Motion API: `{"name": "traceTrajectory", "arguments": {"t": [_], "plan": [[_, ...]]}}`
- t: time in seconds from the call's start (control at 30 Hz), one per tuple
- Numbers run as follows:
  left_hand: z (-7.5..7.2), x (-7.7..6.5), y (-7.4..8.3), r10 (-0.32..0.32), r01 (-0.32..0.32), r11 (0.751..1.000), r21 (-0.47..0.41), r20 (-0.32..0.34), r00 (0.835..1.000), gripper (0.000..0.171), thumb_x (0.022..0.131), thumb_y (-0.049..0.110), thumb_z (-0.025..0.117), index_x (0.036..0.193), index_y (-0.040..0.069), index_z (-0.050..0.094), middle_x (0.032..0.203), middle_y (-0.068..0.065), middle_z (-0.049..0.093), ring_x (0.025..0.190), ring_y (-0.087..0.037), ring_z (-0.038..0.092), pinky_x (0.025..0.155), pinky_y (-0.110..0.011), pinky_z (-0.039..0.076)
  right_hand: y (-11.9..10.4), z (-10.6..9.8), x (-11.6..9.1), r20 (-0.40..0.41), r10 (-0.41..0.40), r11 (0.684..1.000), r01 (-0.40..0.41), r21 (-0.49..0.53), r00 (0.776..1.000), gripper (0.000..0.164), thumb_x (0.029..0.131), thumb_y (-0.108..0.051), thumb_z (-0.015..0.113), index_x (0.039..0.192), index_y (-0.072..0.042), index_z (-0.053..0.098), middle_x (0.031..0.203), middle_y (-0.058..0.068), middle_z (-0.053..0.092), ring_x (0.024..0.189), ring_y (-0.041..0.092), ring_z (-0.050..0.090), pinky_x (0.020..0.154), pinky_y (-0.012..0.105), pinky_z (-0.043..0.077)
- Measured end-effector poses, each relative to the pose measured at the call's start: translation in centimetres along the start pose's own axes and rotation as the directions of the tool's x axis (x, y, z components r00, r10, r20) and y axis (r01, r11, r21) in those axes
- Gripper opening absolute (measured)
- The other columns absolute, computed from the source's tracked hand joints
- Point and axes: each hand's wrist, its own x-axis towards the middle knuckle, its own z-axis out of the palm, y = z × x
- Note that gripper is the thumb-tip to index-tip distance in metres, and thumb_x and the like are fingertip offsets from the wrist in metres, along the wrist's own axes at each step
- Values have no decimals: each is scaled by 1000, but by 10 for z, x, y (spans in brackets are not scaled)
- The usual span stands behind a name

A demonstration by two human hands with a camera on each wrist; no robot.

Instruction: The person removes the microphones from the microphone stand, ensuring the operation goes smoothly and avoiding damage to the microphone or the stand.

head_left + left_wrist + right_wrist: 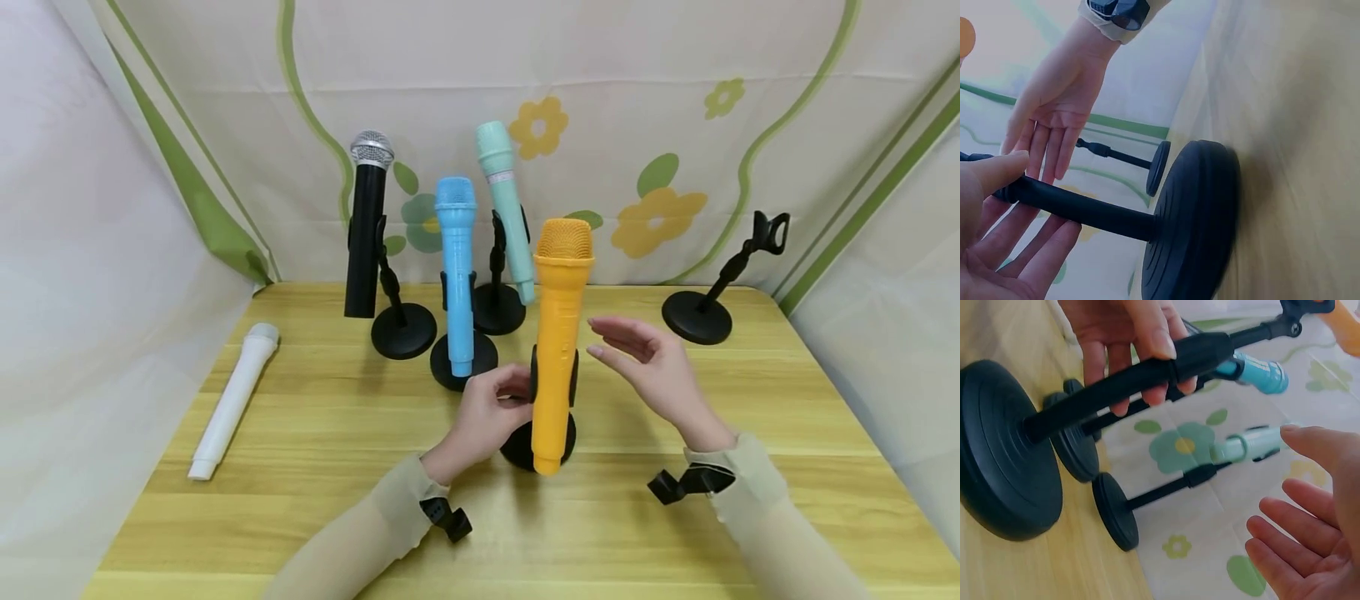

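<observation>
An orange microphone [562,333] leans upright in the clip of a black microphone stand [1110,215], whose round base is on the table. My left hand [487,417] holds this stand by its pole, just under the adjusting collar. In the right wrist view the thumb of that hand lies along the near side of the pole, with the fingers behind it. To the right of the orange microphone, my right hand [660,379] is held in the air with fingers extended and nothing in them, apart from the stand.
Behind stand a blue microphone [457,275], a mint green microphone [506,200] and a black microphone [367,225], each in its own stand. A white microphone [234,404] lies on the wooden table [585,542] at left. Another stand [697,317], without a microphone, is at back right by the curtain.
</observation>
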Motion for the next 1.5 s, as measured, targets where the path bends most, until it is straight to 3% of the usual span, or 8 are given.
{"name": "traceTrajectory", "arguments": {"t": [0.2,0.57,0.77,0.93,1.07,1.23,1.33,1.5], "plan": [[-4,-6,3,-25,25,1000,3,-1,1000,28,86,-9,77,110,4,72,103,-3,71,93,-17,70,82,-36,60,-3,12,-7,54,-28,999,27,24,998,37,95,-9,75,130,-5,68,129,12,67,120,23,63,97,28,52],[-13,-10,4,-86,86,996,18,49,995,33,89,0,78,120,7,70,112,-3,71,100,-17,69,87,-38,58,-8,32,-18,149,-70,996,60,69,986,36,93,0,74,128,-1,67,124,10,69,114,19,65,101,32,50],[-31,-20,28,-110,110,985,131,-8,994,37,89,11,82,123,12,69,116,-6,71,101,-18,69,89,-38,58,-9,44,-22,204,-75,995,60,82,976,35,90,3,76,124,-2,69,122,6,70,112,21,66,101,30,50],[-45,-22,59,-53,61,992,114,-68,996,29,96,15,75,124,12,68,115,-7,71,103,-20,69,87,-33,58,-4,51,-24,221,-75,994,56,91,972,29,86,6,78,114,-3,73,113,5,72,107,21,68,99,32,52],[-48,-16,79,19,-15,999,45,-79,997,29,100,15,69,129,12,66,120,-8,70,109,-22,67,90,-36,57,-1,56,-25,223,-93,993,74,92,970,28,82,12,78,106,-1,74,107,7,73,99,21,69,94,32,54],[-46,1,97,92,-93,995,-26,-59,994,32,101,11,67,133,9,63,125,-5,69,116,-28,64,95,-39,55,1,61,-26,241,-74,995,55,86,968,38,85,6,79,121,-5,73,121,3,72,113,20,66,97,35,53],[-41,11,106,108,-110,992,-69,-35,994,34,101,9,66,134,6,61,126,-6,68,118,-27,64,98,-40,53,2,64,-26,239,-62,995,42,87,969,38,87,2,80,124,-5,72,120,2,73,116,20,64,97,35,52],[-30,26,116,116,-114,986,-123,6,993,40,100,8,67,138,3,58,128,-8,67,117,-25,64,98,-41,53,7,66,-27,195,-112,991,94,97,975,34,85,10,77,118,1,72,115,8,74,104,20,69,86,33,57]]}}
